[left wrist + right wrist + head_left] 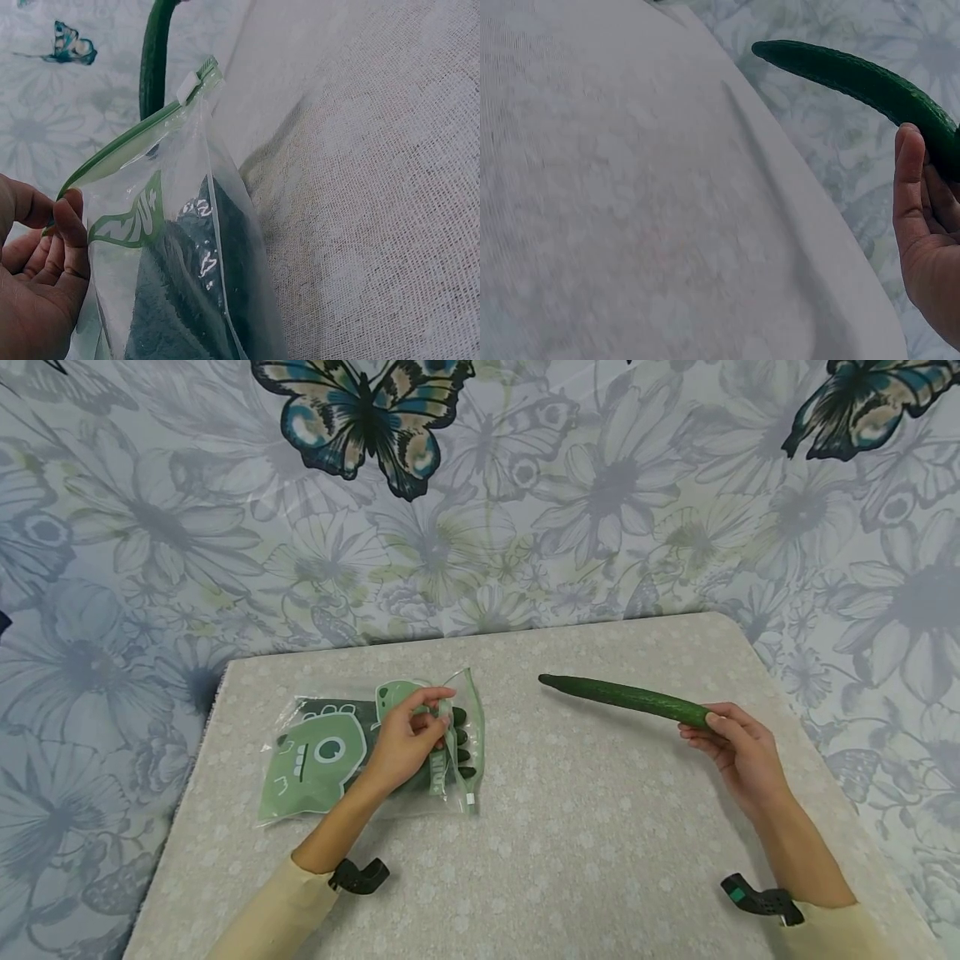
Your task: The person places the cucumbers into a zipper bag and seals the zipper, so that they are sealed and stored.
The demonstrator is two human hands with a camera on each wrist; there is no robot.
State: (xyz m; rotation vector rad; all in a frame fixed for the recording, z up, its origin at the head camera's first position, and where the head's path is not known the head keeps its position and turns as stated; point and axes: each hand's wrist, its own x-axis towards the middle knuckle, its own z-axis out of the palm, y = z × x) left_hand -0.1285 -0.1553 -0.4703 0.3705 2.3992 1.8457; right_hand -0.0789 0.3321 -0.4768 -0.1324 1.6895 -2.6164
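My left hand (401, 747) pinches the green zip edge of a clear zip bag (322, 768) printed with a green cartoon dinosaur. The bag lies on the left part of the table, and several dark green rounded tips (467, 772) show inside near its mouth. In the left wrist view, the bag's green rim (127, 139) has a white slider at one end. On the right, my right hand (746, 760) grips a long cucumber (622, 695) by one end, holding it above the table with its far end pointing left toward the bag. My left fingers hide part of the bag's mouth.
A beige patterned cloth covers the table (585, 860). Behind it hangs a floral backdrop (600, 527) with butterflies. Each wrist wears a black camera mount, one on the left (360, 877) and one on the right (761, 900).
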